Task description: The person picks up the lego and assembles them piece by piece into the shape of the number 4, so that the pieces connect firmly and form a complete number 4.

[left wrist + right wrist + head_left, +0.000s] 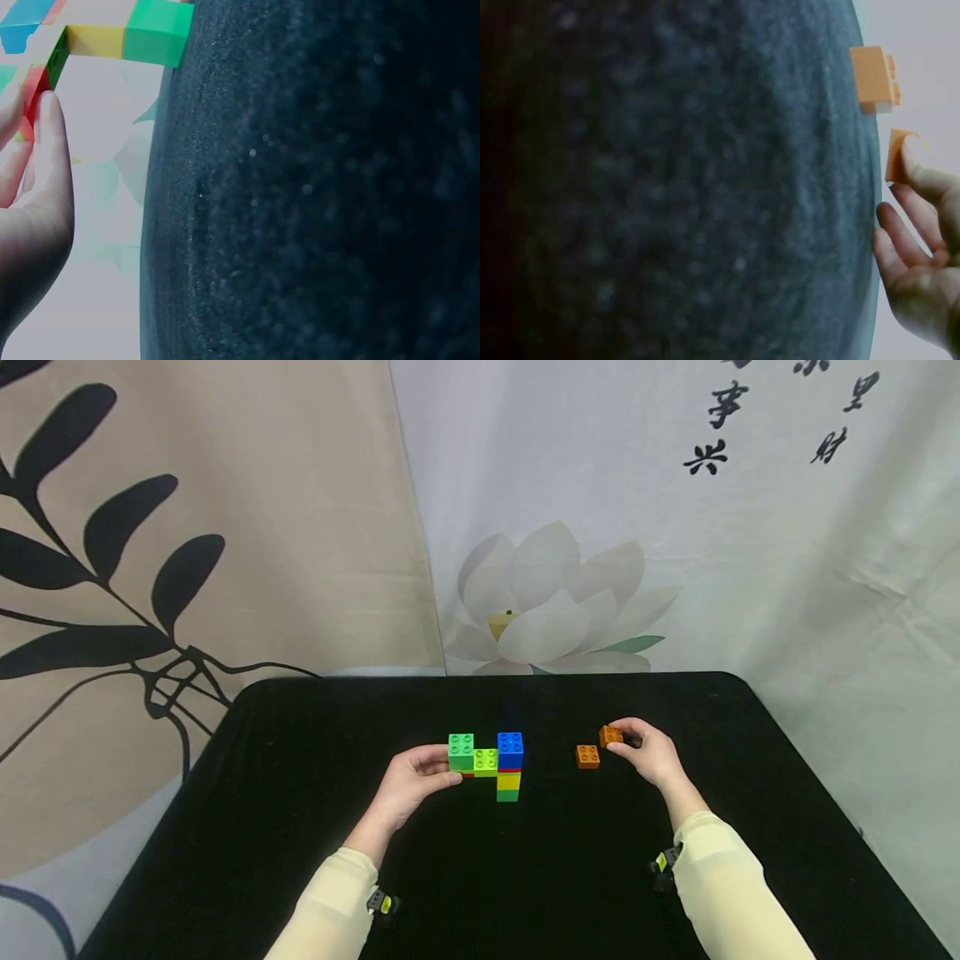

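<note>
My left hand (410, 783) grips the left end of a joined toy-brick build (485, 762), thumb in front and fingers behind. The build has a green brick at left, a lime brick in the middle and a blue brick at right, above thin red, yellow and green pieces. In the left wrist view, red and green pieces show by the fingertips (49, 101). On the right, my right hand (651, 755) pinches an orange brick (611, 737) between thumb and fingers. Just left of it, a second orange brick (587, 757) sits on the table; the right wrist view shows both bricks apart.
A black cloth covers the table (570, 877), which has rounded far corners. Behind it hangs a printed curtain (337, 527) with leaves, a lotus and written characters. Each wrist carries a small dark camera, the right one (664, 867) below the sleeve edge.
</note>
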Tool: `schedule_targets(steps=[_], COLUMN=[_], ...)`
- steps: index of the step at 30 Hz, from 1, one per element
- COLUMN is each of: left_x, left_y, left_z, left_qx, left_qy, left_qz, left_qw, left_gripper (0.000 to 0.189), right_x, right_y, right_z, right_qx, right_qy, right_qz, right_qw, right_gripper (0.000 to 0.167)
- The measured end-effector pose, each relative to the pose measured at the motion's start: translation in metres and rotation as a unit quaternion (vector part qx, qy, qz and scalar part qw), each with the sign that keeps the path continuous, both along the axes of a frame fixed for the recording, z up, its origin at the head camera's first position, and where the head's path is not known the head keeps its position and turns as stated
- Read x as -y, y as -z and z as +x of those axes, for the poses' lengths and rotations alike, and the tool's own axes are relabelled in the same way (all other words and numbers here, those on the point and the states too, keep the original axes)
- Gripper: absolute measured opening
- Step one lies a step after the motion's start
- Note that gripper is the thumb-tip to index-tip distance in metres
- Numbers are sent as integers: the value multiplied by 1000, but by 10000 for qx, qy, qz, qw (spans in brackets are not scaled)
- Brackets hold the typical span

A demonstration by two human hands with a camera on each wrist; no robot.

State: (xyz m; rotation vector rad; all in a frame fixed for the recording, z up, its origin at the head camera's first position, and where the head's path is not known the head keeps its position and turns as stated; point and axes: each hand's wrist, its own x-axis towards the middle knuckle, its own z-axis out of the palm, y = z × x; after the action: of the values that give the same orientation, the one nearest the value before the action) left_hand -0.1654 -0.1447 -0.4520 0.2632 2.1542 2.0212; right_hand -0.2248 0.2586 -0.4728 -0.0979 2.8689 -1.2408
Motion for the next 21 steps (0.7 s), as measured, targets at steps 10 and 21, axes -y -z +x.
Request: schedule_targets(steps=[10,21], left_x=[0,-1], left_y=[0,0], left_z=[1,1], left_qx=[0,-89], left_qy=[32,-2], left_qz=[130,38], left_qw=[9999,10000], left_gripper=[39,37], right_x=[26,66], right_y=[-22,-56], right_z=[14,35], right_qx=[-517,-1039], right_qy=[-112,-668], right_qz=[-319,-762], right_qw=[9981,9894], right_gripper=[34,33])
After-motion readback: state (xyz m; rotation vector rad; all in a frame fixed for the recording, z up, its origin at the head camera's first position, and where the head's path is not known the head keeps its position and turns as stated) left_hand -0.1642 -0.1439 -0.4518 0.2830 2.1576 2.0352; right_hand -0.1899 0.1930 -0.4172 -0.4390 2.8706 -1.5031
